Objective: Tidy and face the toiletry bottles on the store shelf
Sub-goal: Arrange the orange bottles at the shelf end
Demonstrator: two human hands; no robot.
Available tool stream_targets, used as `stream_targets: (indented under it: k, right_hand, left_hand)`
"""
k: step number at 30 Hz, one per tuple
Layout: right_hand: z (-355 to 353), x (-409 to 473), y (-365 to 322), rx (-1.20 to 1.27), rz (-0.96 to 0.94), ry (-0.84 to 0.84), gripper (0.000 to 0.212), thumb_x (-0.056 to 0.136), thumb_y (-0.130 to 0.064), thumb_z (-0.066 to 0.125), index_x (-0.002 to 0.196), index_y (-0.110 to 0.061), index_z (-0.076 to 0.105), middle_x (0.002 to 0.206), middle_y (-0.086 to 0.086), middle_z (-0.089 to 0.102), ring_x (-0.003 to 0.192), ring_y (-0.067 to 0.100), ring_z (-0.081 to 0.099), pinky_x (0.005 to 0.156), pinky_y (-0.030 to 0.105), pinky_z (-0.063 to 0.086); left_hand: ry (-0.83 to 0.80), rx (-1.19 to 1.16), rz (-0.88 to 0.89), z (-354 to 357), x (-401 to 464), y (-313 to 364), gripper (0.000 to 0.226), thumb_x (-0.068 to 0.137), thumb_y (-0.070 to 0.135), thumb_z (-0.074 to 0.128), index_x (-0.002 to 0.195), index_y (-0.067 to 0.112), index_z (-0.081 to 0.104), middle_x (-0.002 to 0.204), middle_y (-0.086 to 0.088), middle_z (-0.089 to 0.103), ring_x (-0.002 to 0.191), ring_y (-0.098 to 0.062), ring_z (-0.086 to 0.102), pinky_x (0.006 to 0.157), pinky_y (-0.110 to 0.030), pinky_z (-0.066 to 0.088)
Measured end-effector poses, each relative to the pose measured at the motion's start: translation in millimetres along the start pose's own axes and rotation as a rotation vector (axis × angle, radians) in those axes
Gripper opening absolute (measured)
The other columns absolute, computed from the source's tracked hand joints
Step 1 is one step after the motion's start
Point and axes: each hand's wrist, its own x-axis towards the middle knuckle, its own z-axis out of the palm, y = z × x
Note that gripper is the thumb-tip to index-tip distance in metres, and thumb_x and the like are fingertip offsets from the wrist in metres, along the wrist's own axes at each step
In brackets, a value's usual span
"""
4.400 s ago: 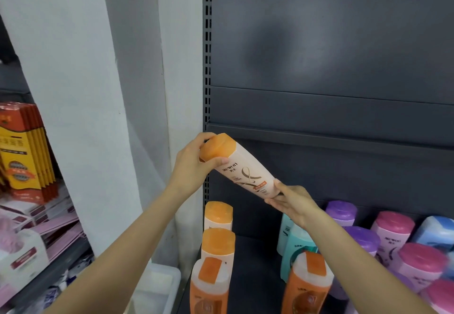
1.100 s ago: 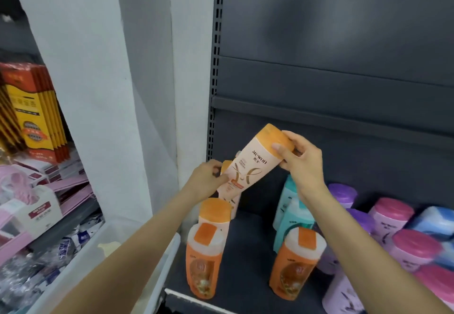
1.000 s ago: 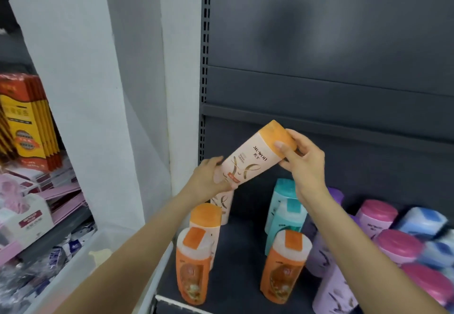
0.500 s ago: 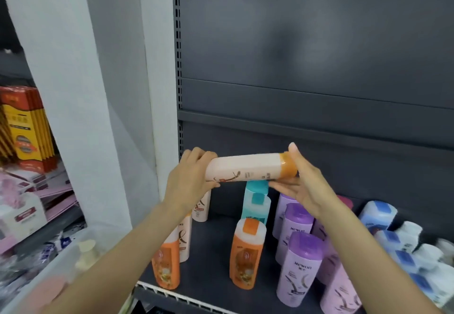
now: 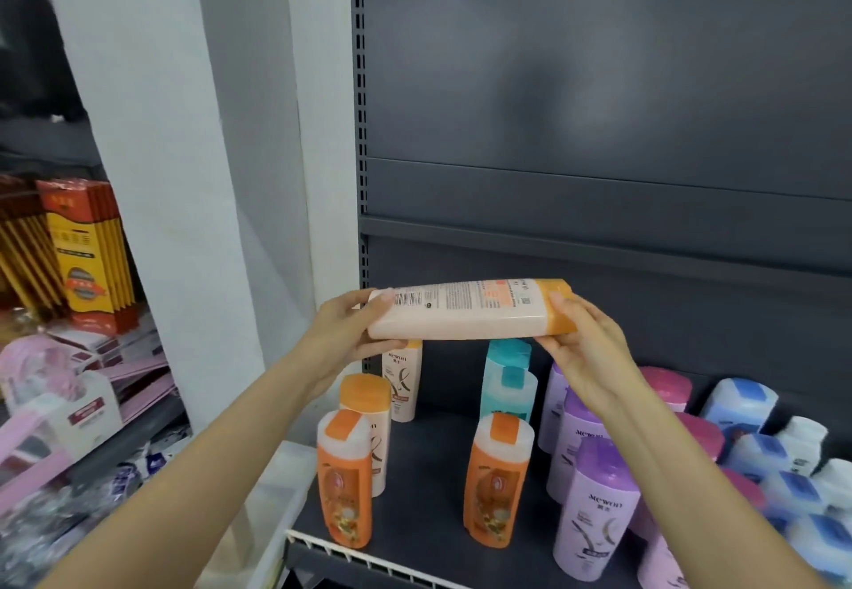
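I hold a cream bottle with an orange cap [image 5: 465, 309] level above the shelf, its back label with the barcode facing me. My left hand [image 5: 348, 335] grips its base end. My right hand [image 5: 578, 349] grips the cap end. Below stand two orange bottles [image 5: 346, 478] [image 5: 498, 480] near the front edge of the dark shelf [image 5: 424, 496]. Two more cream bottles [image 5: 403, 379] [image 5: 371, 409] line up behind the left orange one. Teal bottles [image 5: 507, 381] stand at the back, and purple bottles [image 5: 594, 515] stand to the right.
Pink-capped bottles [image 5: 668, 388] and blue-capped bottles [image 5: 737, 409] fill the right side of the shelf. A white pillar [image 5: 152, 173] stands to the left of the dark back panel [image 5: 599, 104]. Red and yellow boxes [image 5: 87, 256] and pink packages [image 5: 50, 404] sit on the neighbouring shelf.
The bottle went from tilted with its cap up to lying level, and it has turned so the barcode side faces me. My view shifted left and down along the shelf.
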Motion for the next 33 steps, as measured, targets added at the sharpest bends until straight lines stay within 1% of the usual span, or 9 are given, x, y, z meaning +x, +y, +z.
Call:
stream_targets:
  k: [3, 5, 7, 10, 14, 19, 24, 28, 33]
  right_hand:
    - [-4, -1, 11, -0.150, -0.021, -0.135, 0.031, 0.088, -0.014, 0.057, 0.119, -0.011, 0.058, 0.110, 0.005, 0.070, 0.103, 0.017, 0.067, 0.081, 0.026, 0.056]
    - [-5, 0, 20, -0.213, -0.025, -0.191, 0.047, 0.080, -0.016, 0.063, 0.126, -0.012, 0.055, 0.114, 0.005, 0.069, 0.107, 0.018, 0.065, 0.084, 0.027, 0.055]
    - [-4, 2, 30, -0.169, -0.012, -0.219, 0.064, 0.072, -0.015, 0.068, 0.134, -0.014, 0.049, 0.118, 0.008, 0.067, 0.111, 0.020, 0.063, 0.086, 0.029, 0.055]
    - [2, 5, 41, -0.051, 0.008, -0.227, 0.075, 0.063, -0.009, 0.072, 0.134, -0.019, 0.048, 0.120, 0.008, 0.066, 0.114, 0.021, 0.061, 0.090, 0.031, 0.053]
    - [4, 3, 53, -0.038, 0.002, -0.233, 0.085, 0.060, -0.017, 0.080, 0.138, -0.017, 0.046, 0.124, 0.009, 0.063, 0.118, 0.022, 0.058, 0.096, 0.035, 0.048]
    - [17, 2, 49, -0.354, -0.149, -0.123, 0.053, 0.077, -0.018, 0.069, 0.128, -0.018, 0.054, 0.112, -0.001, 0.070, 0.108, 0.017, 0.064, 0.094, 0.040, 0.051]
    - [25, 11, 52, -0.418, -0.157, -0.219, 0.089, 0.069, -0.005, 0.075, 0.144, -0.028, 0.034, 0.128, -0.004, 0.060, 0.117, 0.013, 0.058, 0.100, 0.036, 0.045]
    - [29, 14, 52, -0.557, -0.244, -0.157, 0.073, 0.074, -0.006, 0.075, 0.131, -0.037, 0.042, 0.125, -0.005, 0.057, 0.111, 0.013, 0.058, 0.091, 0.030, 0.049]
    - [42, 17, 48, -0.559, -0.342, -0.082, 0.062, 0.067, -0.005, 0.079, 0.112, -0.029, 0.044, 0.117, -0.008, 0.055, 0.100, 0.008, 0.058, 0.072, 0.016, 0.051]
  left_hand:
    - [0.039, 0.097, 0.123, -17, -1, -4, 0.041, 0.088, 0.018, 0.061, 0.128, 0.017, 0.052, 0.121, -0.005, 0.060, 0.105, -0.024, 0.063, 0.079, -0.037, 0.059]
    - [0.050, 0.129, 0.206, -28, -3, -6, 0.046, 0.083, 0.015, 0.066, 0.126, 0.023, 0.054, 0.122, -0.003, 0.059, 0.108, -0.024, 0.062, 0.085, -0.045, 0.056]
    - [0.058, 0.124, 0.261, -35, -4, -6, 0.049, 0.081, 0.011, 0.068, 0.125, 0.027, 0.055, 0.121, -0.001, 0.059, 0.109, -0.024, 0.061, 0.086, -0.044, 0.055]
    - [0.062, 0.103, 0.297, -42, -3, -6, 0.050, 0.080, 0.006, 0.068, 0.122, 0.031, 0.055, 0.122, 0.000, 0.057, 0.113, -0.025, 0.057, 0.091, -0.045, 0.053]
    - [0.054, 0.083, 0.282, -50, 1, -5, 0.052, 0.080, 0.005, 0.068, 0.122, 0.033, 0.056, 0.123, 0.004, 0.058, 0.114, -0.023, 0.056, 0.091, -0.047, 0.052]
    - [0.108, 0.015, 0.132, -56, 12, -15, 0.039, 0.087, 0.017, 0.062, 0.125, 0.026, 0.056, 0.121, -0.004, 0.062, 0.106, -0.023, 0.063, 0.086, -0.042, 0.056]
    - [0.064, -0.135, -0.092, -61, 23, -24, 0.039, 0.091, 0.023, 0.056, 0.124, 0.004, 0.052, 0.111, -0.012, 0.062, 0.098, -0.027, 0.065, 0.074, -0.032, 0.059]
    - [0.040, -0.164, -0.224, -62, 32, -27, 0.041, 0.090, 0.026, 0.058, 0.119, -0.001, 0.051, 0.110, -0.018, 0.061, 0.093, -0.030, 0.066, 0.066, -0.029, 0.060]
    - [0.041, -0.094, -0.336, -59, 47, -33, 0.044, 0.089, 0.032, 0.060, 0.117, -0.001, 0.050, 0.105, -0.021, 0.061, 0.087, -0.028, 0.068, 0.059, -0.025, 0.059]
